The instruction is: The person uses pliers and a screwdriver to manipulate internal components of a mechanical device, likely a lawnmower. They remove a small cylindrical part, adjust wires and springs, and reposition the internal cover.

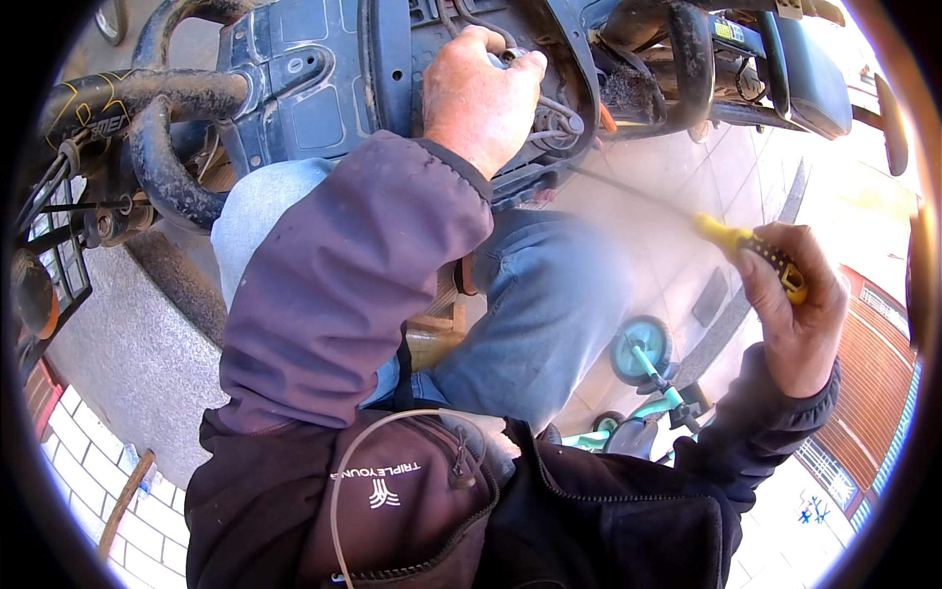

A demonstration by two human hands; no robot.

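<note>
My left hand [476,103] reaches into an open, dark compartment of a dusty scooter frame [270,83], its fingers closed on a small silver metal part [508,59] that they mostly cover. Below it are bent tubes or cables [557,123] at the compartment's edge. My right hand [797,294] grips a yellow-and-black screwdriver [731,236] out to the right. The long thin shaft points up and left toward the compartment's lower edge; whether its tip touches anything I cannot tell.
My legs [525,324] are bent beneath the scooter, by a wooden seat [442,344]. A child's turquoise wheeled toy [643,358] stands on the paving at lower right. Black tubular bars [172,167] and a wire basket [49,255] are at left, near a stone step [137,344].
</note>
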